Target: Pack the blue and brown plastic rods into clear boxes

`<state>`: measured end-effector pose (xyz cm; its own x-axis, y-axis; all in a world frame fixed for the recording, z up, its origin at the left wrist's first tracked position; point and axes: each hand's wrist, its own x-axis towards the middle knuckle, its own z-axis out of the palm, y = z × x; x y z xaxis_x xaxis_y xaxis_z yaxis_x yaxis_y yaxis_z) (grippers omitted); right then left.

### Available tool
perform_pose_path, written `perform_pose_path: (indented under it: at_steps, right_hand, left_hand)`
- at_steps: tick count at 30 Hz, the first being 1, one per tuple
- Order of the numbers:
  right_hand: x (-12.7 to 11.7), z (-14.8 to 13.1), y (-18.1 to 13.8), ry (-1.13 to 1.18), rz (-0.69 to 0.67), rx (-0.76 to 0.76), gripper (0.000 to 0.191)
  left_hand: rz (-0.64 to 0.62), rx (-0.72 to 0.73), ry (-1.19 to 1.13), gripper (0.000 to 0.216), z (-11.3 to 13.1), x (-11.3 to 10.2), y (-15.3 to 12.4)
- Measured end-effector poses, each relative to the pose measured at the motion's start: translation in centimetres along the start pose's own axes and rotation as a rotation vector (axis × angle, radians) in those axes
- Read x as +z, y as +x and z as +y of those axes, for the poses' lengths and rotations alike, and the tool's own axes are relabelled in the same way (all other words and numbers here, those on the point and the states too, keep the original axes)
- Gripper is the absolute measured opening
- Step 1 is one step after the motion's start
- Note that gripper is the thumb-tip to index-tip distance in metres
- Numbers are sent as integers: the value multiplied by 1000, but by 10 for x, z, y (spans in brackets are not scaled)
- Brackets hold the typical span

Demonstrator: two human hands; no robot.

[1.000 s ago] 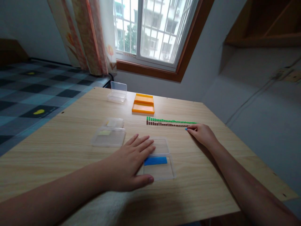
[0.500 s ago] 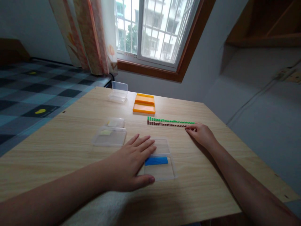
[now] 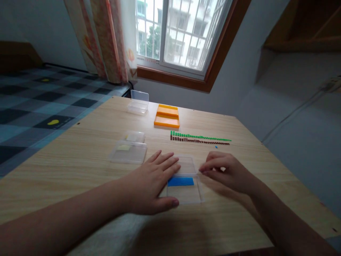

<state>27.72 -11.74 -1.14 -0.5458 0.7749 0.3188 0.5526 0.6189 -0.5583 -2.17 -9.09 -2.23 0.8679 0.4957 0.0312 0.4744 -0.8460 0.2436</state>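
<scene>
My left hand [image 3: 154, 181] lies flat with fingers spread, over the left side of an open clear plastic box [image 3: 183, 195]. Inside that box is a block of blue strips [image 3: 181, 181]. My right hand [image 3: 226, 170] hovers at the box's right edge, thumb and forefinger together, with nothing visible between the tips. Beyond it a tiny blue piece [image 3: 216, 147] rests on the table. Behind that piece run two long rows of small pieces, a green row [image 3: 194, 136] and a dark brown row [image 3: 191, 140], their pieces getting shorter toward the right.
An orange two-part tray [image 3: 166, 125] stands near the table's far edge. To its left is an open clear box [image 3: 138, 106]. Another open clear box [image 3: 130, 156] with pale yellow pieces lies left of my left hand. A checked bed [image 3: 53, 103] adjoins the table's left side.
My right hand has drawn back from the right end of the rows toward the clear box. A tiny blue piece now shows near where its fingers were. My left hand stays on the box.
</scene>
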Motion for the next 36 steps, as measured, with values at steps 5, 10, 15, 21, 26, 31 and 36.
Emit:
perform_pose_path:
  at_steps: [5, 10, 15, 21, 26, 31, 36]
  right_hand:
    - [24, -33, 2, 19, -213, -39, 21]
    - [29, -30, 9, -95, -296, -4, 21]
    - [26, -33, 10, -118, -323, -2, 25]
    - [18, -36, 4, -103, -229, -24, 25]
    - [19, -43, 3, -146, -270, -56, 22]
    - [20, -46, 2, -234, -295, -60, 19]
    - [17, -43, 0, -270, -305, -36, 21]
  left_hand:
    - [29, 18, 0, 84, -1, 3, 0]
    - [6, 20, 13, 85, -2, 3, 0]
    - [3, 15, 18, 86, -1, 2, 1]
    - [31, 26, -7, 85, -2, 4, -1]
    - [45, 33, -6, 84, -3, 5, -1]
    - [27, 22, 3, 85, -1, 4, 0]
    - [50, 32, -10, 83, -1, 5, 0]
